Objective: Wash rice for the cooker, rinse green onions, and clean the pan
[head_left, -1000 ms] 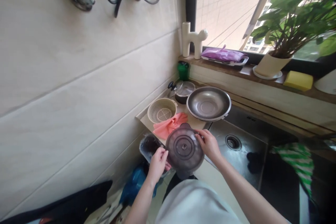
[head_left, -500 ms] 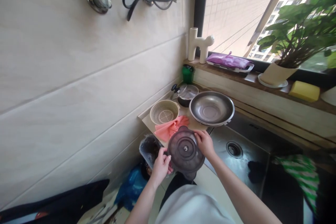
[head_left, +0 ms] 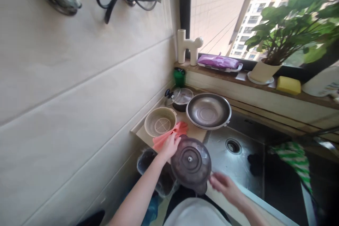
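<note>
**Left hand on the lid, right hand loose below it**

My left arm (head_left: 143,194) reaches up and forward from the lower left, nearly straight, and my left hand (head_left: 169,145) sits at the far left edge of the lid (head_left: 191,159). Its fingers curl over the rim there, with the pink cloth (head_left: 169,135) just beyond the knuckles. Whether I grip the lid or only press on it I cannot tell.

The lid is dark, round and translucent, with a small knob at its centre. It sits at the near edge of the counter (head_left: 194,132), beside the sink (head_left: 238,159) and over a dark bin (head_left: 155,173) below.

My right hand (head_left: 224,186) hangs lower, just off the lid's near right edge. It is blurred, palm turned inward, fingers loosely spread and pointing toward the lid, holding nothing.

Farther back on the counter stand a beige colander (head_left: 159,122), a steel bowl (head_left: 208,110) and a small pot (head_left: 180,98).
</note>
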{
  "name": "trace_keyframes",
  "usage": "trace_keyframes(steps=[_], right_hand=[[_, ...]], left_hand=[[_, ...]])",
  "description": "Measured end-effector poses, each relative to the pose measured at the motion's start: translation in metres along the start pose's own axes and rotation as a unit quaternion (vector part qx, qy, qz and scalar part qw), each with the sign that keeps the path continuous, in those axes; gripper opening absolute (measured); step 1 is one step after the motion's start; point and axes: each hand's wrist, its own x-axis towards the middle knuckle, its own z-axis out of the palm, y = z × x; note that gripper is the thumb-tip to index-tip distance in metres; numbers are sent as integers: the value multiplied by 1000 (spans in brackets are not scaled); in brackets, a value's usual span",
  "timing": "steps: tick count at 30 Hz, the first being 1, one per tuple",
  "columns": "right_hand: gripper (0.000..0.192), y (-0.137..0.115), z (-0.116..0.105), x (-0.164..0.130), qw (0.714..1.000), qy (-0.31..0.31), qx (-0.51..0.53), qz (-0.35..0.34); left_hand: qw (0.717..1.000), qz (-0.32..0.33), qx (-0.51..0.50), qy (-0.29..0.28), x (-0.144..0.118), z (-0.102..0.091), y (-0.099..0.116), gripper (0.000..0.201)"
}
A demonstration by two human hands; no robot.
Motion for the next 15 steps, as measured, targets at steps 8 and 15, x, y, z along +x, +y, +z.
trace_keyframes(steps=[8,15], right_hand=[[53,33,90,-17,958,110,260,54],[50,65,96,-91,867,302,394,27]], left_hand=[[993,52,8,-109,45,11,11,32],[978,73,-12,-195,-30,40,27,46]])
